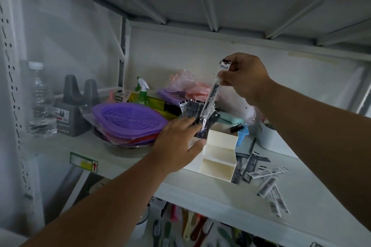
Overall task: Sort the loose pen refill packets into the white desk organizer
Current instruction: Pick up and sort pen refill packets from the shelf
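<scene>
A white stepped desk organizer (217, 158) stands on the shelf, with several dark refill packets (192, 109) upright in its tall back-left compartment. My left hand (178, 142) grips the organizer's left side, thumb on its front edge, fingers against the standing packets. My right hand (244, 78) pinches the top of one long refill packet (211, 96), which hangs tilted with its lower end over the packets in that compartment. Several loose refill packets (259, 172) lie scattered on the shelf to the organizer's right.
Purple mesh trays (128, 118) on a metal bowl sit left of the organizer. Behind stand a green spray bottle (143, 94), pink and purple bags (186, 88), a grey holder (74, 110) and a water bottle (39, 98). A white tub (271, 136) stands right. Combs fill the shelf below.
</scene>
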